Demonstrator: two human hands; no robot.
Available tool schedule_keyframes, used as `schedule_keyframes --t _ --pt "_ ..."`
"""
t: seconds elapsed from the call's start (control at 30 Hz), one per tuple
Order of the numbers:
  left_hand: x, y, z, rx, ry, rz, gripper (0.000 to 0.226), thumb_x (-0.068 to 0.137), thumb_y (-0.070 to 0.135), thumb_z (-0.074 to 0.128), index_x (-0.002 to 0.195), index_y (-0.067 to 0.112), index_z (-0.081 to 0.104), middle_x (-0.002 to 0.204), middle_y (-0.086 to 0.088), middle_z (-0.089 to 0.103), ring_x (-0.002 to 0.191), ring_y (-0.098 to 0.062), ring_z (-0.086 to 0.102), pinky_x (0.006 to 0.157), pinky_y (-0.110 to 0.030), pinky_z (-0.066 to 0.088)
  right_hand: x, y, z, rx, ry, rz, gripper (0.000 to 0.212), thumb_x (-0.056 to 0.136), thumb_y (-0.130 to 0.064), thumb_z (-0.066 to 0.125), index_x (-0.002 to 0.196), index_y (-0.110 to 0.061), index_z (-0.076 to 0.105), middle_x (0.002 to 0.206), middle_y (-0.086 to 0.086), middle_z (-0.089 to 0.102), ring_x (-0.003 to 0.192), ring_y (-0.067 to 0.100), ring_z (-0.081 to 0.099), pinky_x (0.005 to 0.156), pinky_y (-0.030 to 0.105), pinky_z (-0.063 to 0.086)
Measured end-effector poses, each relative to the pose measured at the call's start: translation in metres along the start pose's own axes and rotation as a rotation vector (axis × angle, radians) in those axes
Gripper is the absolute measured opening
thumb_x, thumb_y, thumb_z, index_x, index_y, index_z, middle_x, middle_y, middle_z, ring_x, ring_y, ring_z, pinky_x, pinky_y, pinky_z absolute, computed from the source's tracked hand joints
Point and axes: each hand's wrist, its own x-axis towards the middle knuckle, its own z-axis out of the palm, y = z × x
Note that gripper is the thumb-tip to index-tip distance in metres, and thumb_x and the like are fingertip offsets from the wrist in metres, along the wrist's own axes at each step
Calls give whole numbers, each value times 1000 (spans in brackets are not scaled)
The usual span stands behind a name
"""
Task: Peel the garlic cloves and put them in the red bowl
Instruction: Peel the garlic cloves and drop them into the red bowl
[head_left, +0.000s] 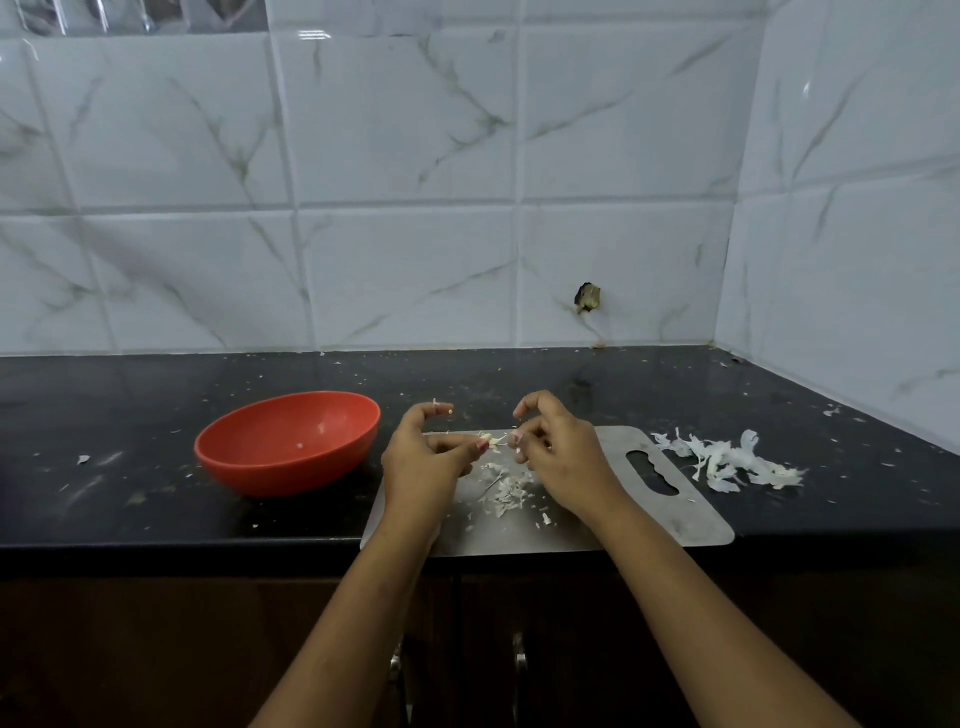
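Observation:
A small pale garlic clove (491, 441) is pinched at the fingertips of my left hand (423, 457), above the far edge of the steel cutting board (649, 499). My right hand (558, 452) hovers just right of the clove with its fingers curled; its fingertips sit close to the clove's skin, and I cannot tell whether they touch it. The red bowl (234, 457) stands left of the board on the black counter, with a few tiny white bits inside it.
Small bits of garlic skin (506, 491) are scattered on the board below my hands. A larger heap of white peels (727, 460) lies on the counter right of the board. Tiled walls close the back and right side.

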Motion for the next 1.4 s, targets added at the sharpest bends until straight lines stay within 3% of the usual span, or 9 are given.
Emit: schedule_keyframes --t 0.17,0.33,0.47,0.6,0.73,1.0,1.13,1.23,1.4 --pt "3 8 -15 105 25 31 50 70 6 83 107 23 55 73 1 74 74 -16 72 68 -30 55 1 0 0 -91 -10 16 10 92 -18 65 83 -16 61 66 1 63 57 8 54 58 17 44" --pt "21 36 -55 442 166 186 46 73 19 83 108 23 53 68 10 71 80 -4 66 74 -23 46 -1 -3 0 -159 -38 -21 18 86 -7 67 86 -20 55 87 -6 58 67 9 52 68 28 49" --pt "45 53 -102 799 279 90 56 74 24 81 119 21 47 101 -8 72 107 -27 59 87 -38 45 -2 -2 1 -159 -75 8 16 90 -9 62 94 -22 54 86 -7 59 73 9 57 66 19 49" --pt "51 59 -122 903 204 -60 62 74 14 81 126 15 45 116 -17 61 87 -26 57 81 -37 44 -2 -4 1 -163 -81 12 15 91 -9 62 97 -21 54 85 -8 58 72 7 56 66 18 47" --pt "58 54 -122 977 54 -115 57 76 4 75 126 15 51 130 -15 54 103 -29 57 77 -32 44 -3 -4 1 -165 -80 20 15 91 -9 62 98 -20 54 84 -7 59 70 7 56 64 16 47" --pt "46 60 -80 805 83 222 20 84 18 72 100 18 61 88 5 63 89 -14 53 75 -22 34 2 1 1 -19 23 95 8 95 -10 57 95 -17 60 79 -2 65 66 5 58 61 15 43" --pt "31 55 -34 803 -216 272 4 88 18 68 90 18 65 84 7 68 78 -9 60 67 -17 44 3 4 -1 25 52 156 17 97 -20 57 84 -14 66 69 0 68 57 3 58 54 13 45" --pt "29 28 -10 868 -433 139 20 94 29 59 77 22 66 82 4 73 71 -12 66 78 -33 57 3 4 -2 4 73 187 14 88 -18 70 76 -11 69 67 2 69 58 9 60 52 12 45" --pt "34 0 -5 975 -265 251 18 85 42 67 74 28 69 76 7 66 83 -17 64 84 -39 52 15 11 1 -100 67 164 18 83 0 64 74 -15 67 78 -2 68 60 7 54 60 16 44"
